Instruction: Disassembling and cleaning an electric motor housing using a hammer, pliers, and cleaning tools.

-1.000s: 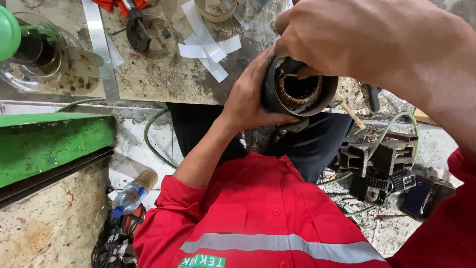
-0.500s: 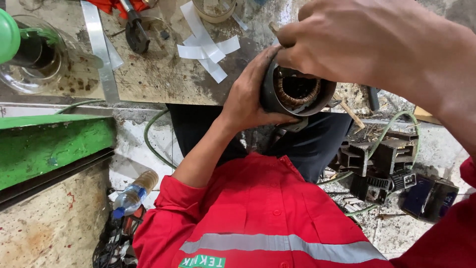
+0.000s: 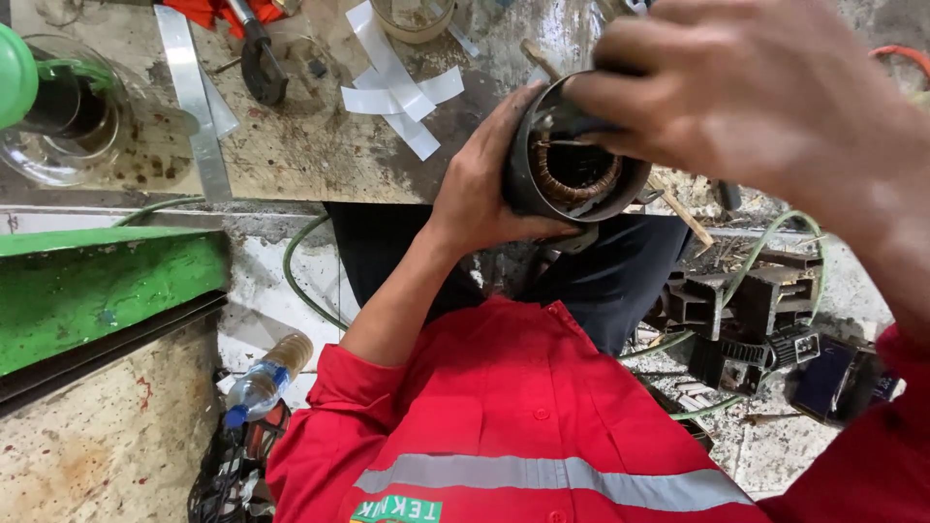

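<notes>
The left hand point(image 3: 480, 189) grips a dark round motor part point(image 3: 572, 160) with copper wire inside; the right hand point(image 3: 756, 87) has its fingers closed on the rim.

I see a dark grey stator point(image 3: 576, 160) with copper-brown windings, red shirt point(image 3: 504, 426) with a grey stripe, white strips point(image 3: 392, 87) on the stained grey-brown desk point(image 3: 291, 155), green box point(image 3: 97, 286).

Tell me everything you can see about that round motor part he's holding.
The motor stator is a dark, grimy metal cylinder with copper windings ringing its open bore. It is held off the workbench, open end tilted toward the camera. The left hand cups its side; the right hand's fingers reach over its rim.
</notes>
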